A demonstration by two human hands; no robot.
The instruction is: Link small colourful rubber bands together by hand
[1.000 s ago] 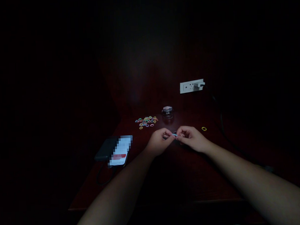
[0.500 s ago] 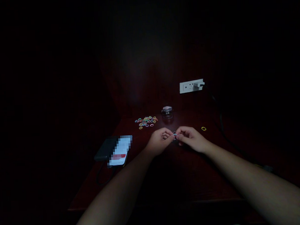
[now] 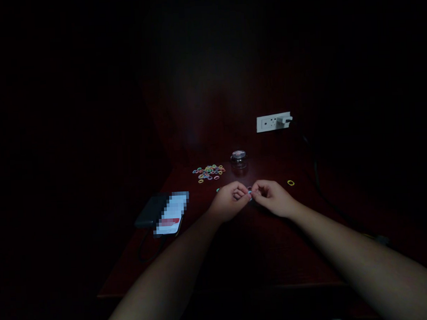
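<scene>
Over the dark red table, my left hand (image 3: pixel 230 200) and my right hand (image 3: pixel 272 198) meet fingertip to fingertip. Both are closed in a pinch on a small light-blue elastic band (image 3: pixel 250 195), mostly hidden by the fingers. Just behind the fingertips, part of a pinkish band (image 3: pixel 249 188) shows. A bit of a green band (image 3: pixel 218 190) peeks out beside my left hand. Farther back on the left lies a loose pile of colourful elastic bands (image 3: pixel 210 172). One yellow band (image 3: pixel 290 182) lies alone to the right of my right hand.
A clear lidded jar (image 3: pixel 239 160) stands behind my hands. On the left, a lit phone (image 3: pixel 172 212) rests against a dark flat box (image 3: pixel 149 211) with a cable. A wall socket (image 3: pixel 273 122) holds a plug, its black cord (image 3: pixel 317 174) running down the right side. The surroundings are very dark.
My fingertips have drawn closer together, and the light-blue band shows less and sits slightly lower. The green band beside my left hand has come more into view.
</scene>
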